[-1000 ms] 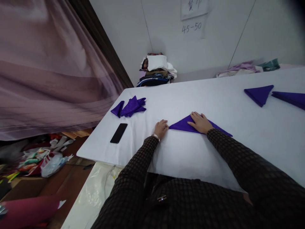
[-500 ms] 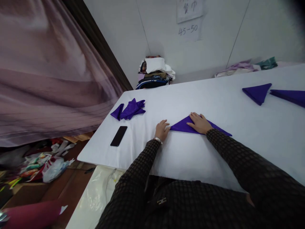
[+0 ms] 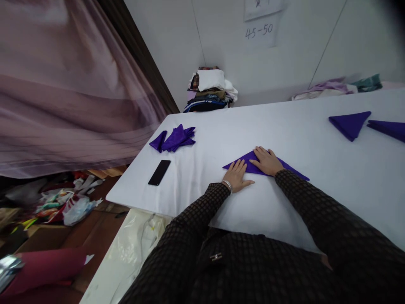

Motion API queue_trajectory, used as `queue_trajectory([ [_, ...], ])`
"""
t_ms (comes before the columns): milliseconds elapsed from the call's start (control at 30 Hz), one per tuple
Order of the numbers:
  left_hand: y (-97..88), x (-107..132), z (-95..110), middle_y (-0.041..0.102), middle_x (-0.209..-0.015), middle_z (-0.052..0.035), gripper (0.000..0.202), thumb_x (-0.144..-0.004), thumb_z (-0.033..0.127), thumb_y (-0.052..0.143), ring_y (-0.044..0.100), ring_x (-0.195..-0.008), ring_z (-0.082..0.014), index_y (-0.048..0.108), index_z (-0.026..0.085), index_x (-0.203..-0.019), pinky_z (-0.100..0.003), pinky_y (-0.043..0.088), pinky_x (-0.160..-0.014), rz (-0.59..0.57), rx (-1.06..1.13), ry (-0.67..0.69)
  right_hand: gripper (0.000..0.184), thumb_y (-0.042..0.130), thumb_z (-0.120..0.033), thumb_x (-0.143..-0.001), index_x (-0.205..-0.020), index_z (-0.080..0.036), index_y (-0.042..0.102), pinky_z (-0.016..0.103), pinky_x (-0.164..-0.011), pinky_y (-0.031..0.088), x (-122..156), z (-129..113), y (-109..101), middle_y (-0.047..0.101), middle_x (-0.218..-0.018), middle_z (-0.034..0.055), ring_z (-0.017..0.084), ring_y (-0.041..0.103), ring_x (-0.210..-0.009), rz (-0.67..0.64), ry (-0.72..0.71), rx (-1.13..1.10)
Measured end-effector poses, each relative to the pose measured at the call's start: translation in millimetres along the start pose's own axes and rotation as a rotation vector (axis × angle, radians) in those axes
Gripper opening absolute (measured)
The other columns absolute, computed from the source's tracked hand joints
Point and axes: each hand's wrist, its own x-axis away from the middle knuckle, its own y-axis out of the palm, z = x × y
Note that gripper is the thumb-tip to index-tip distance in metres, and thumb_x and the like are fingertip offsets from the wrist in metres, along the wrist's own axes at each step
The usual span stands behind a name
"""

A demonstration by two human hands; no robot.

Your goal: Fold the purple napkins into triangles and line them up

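Note:
A purple cloth napkin, folded into a long flat triangle, lies on the white-covered table in front of me. My left hand rests on its left part, fingers stretched out and thumb pointing right over the white cloth. On the middle of the napkin lies my right hand, palm down with the fingers spread. Both hands press flat and grip nothing. The parts of the napkin beneath them are hidden.
Folded purple napkins sit at the table's left end, near a black phone. Another purple triangle and a purple folded cloth lie at the right. Stacked clothes stand behind the table's far edge.
My left hand has moved right, from the napkin's left corner onto its left part. My right hand stays on the middle. The view has shifted slightly.

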Motion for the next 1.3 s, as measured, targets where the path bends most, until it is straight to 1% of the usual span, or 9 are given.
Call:
queue_trajectory([
  [200, -3.0, 11.4, -20.8, 0.026, -0.156, -0.0128, 0.074, -0.092, 0.061, 0.035, 0.017, -0.146, -0.0239, 0.032, 0.012, -0.147, -0.042, 0.016, -0.119, -0.017, 0.053, -0.044, 0.073, 0.02, -0.06, -0.093, -0.144, -0.01, 0.038, 0.054, -0.111, 0.022, -1.0, 3.4, 4.6, 0.038, -0.15, 0.0185, 0.032, 0.029, -0.14, 0.01, -0.013, -0.028],
  [433, -7.8, 48.0, -52.4, 0.028, -0.156, -0.0111, 0.065, -0.094, 0.053, 0.038, 0.02, -0.145, -0.0255, 0.029, 0.018, -0.148, -0.049, 0.016, -0.119, -0.034, 0.079, -0.29, 0.072, 0.018, -0.06, -0.094, -0.143, -0.013, 0.04, 0.054, -0.11, 0.022, -1.9, 2.9, 6.2, 0.039, -0.149, 0.0175, 0.031, 0.03, -0.139, 0.026, -0.019, -0.045],
  [533, -12.4, 54.1, -56.9, 0.029, -0.155, -0.0127, 0.062, -0.095, 0.052, 0.037, 0.021, -0.145, -0.0269, 0.033, 0.017, -0.146, -0.051, 0.017, -0.118, -0.027, 0.105, -0.392, 0.072, 0.019, -0.06, -0.094, -0.142, -0.012, 0.042, 0.053, -0.11, 0.023, -1.9, 0.5, 3.6, 0.039, -0.149, 0.0178, 0.03, 0.029, -0.14, 0.018, -0.009, -0.047],
  [633, -18.9, 42.5, -46.5, 0.032, -0.154, -0.0155, 0.06, -0.095, 0.05, 0.039, 0.023, -0.145, -0.0282, 0.037, 0.014, -0.143, -0.052, 0.017, -0.117, 0.07, 0.119, -0.447, 0.071, 0.021, -0.059, -0.094, -0.142, -0.012, 0.042, 0.053, -0.111, 0.023, -2.3, -2.1, 1.0, 0.038, -0.15, 0.0178, 0.031, 0.029, -0.14, 0.004, 0.003, -0.045],
  [733, -24.2, 14.6, -23.0, 0.035, -0.152, -0.0151, 0.059, -0.095, 0.049, 0.04, 0.024, -0.144, -0.0264, 0.039, 0.013, -0.141, -0.048, 0.014, -0.119, 0.168, 0.111, -0.288, 0.069, 0.023, -0.057, -0.094, -0.143, -0.011, 0.041, 0.053, -0.111, 0.022, -2.7, -3.9, -0.9, 0.036, -0.151, 0.0177, 0.03, 0.028, -0.141, -0.012, 0.013, -0.035],
  [833, -23.7, -19.1, 2.4, 0.035, -0.153, -0.0135, 0.061, -0.094, 0.052, 0.038, 0.024, -0.144, -0.0248, 0.039, 0.013, -0.142, -0.046, 0.014, -0.119, 0.157, 0.119, -0.104, 0.066, 0.025, -0.055, -0.095, -0.144, -0.012, 0.039, 0.052, -0.111, 0.022, -2.5, -3.8, -2.0, 0.035, -0.152, 0.0167, 0.029, 0.027, -0.141, -0.025, 0.015, -0.023],
  [933, -16.2, -45.2, 16.8, 0.032, -0.154, -0.0136, 0.066, -0.094, 0.056, 0.035, 0.023, -0.145, -0.0254, 0.036, 0.013, -0.144, -0.047, 0.013, -0.119, 0.094, 0.131, -0.061, 0.061, 0.025, -0.047, -0.096, -0.144, -0.011, 0.039, 0.052, -0.111, 0.023, -2.0, -2.5, -2.6, 0.034, -0.152, 0.0165, 0.028, 0.026, -0.142, -0.04, 0.0, 0.003],
  [1133, 0.3, -56.6, 15.2, 0.027, -0.156, -0.0142, 0.075, -0.092, 0.061, 0.032, 0.02, -0.146, -0.0249, 0.025, 0.012, -0.149, -0.047, 0.013, -0.12, 0.015, 0.172, -0.103, 0.056, 0.025, -0.037, -0.096, -0.144, -0.012, 0.039, 0.053, -0.11, 0.024, -1.9, -2.2, -2.8, 0.035, -0.152, 0.0168, 0.029, 0.027, -0.141, -0.031, -0.016, 0.021],
  [1300, -2.5, -56.8, 15.1, 0.026, -0.156, -0.0142, 0.075, -0.092, 0.061, 0.03, 0.018, -0.146, -0.0251, 0.029, 0.011, -0.148, -0.048, 0.011, -0.12, -0.005, 0.198, -0.105, 0.056, 0.027, -0.034, -0.095, -0.143, -0.008, 0.039, 0.052, -0.112, 0.022, -2.1, -2.8, -4.3, 0.032, -0.153, 0.0178, 0.029, 0.025, -0.142, -0.067, -0.003, 0.018],
])
